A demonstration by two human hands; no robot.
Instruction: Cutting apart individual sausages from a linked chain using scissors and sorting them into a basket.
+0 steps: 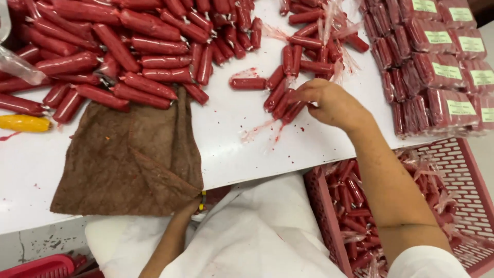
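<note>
— Desk (231,149) first, then: white top, smeared here and there with red, and it carries nearly everything.

— What takes up the most room on it?

— The big heap of red sausages (123,46) across the far left, each in a tight casing with clipped ends. After that, the stacked sealed packs (437,67) with pale green labels on the far right, and the brown towel (128,154) hanging over the near edge.

— And below the desk?

— A red slatted crate (458,195) sits low on the right, with more sausages and scraps of clear film inside. The person's white coat (257,231) fills the middle foreground.

— Where are the hands?

— The right hand (332,103) reaches over the desk, fingers curled and drawn together on a small bunch of sausages (285,103) lying just left of it, gripping their near ends. The left hand (188,208) is down at the desk's near edge, right at the corner of the towel; it's mostly hidden, so I can't tell whether it's closed or spread.

— Anything smaller?

— One sausage (248,83) lying alone near the middle, and a yellow one (24,123) at the left edge.
</note>
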